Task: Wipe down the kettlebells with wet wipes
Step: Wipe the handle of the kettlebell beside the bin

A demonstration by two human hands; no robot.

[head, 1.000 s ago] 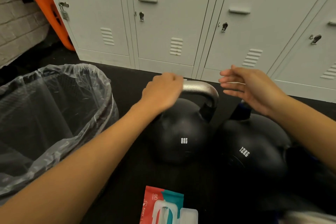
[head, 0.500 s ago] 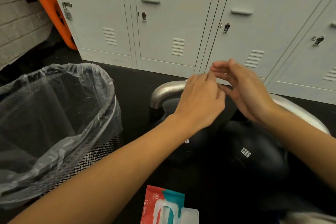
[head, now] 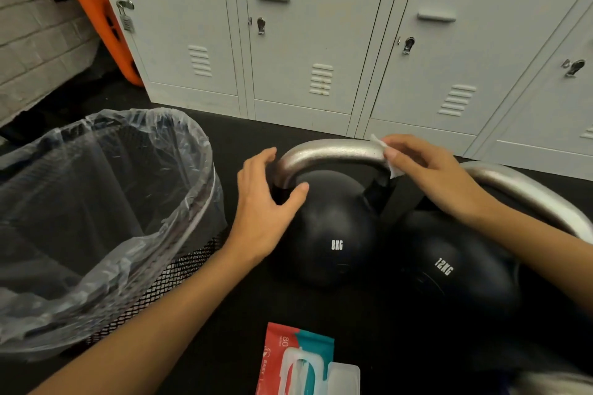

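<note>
Kettlebells sit side by side on the floor — the 8KG kettlebell [head: 333,231] mid-wipe: right hand [head: 430,170] pinches a wet wipe [head: 383,151] on its handle, left hand [head: 266,196], fingers spread, seemingly steadying it; next, wipe along the handle

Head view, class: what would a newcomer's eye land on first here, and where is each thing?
Two black kettlebells sit in the middle on the dark floor, the 8KG one left of the 12KG one. The right hand presses a white wipe on the 8KG handle while the left hand hovers by its other end. A lined bin fills the left side.
</note>
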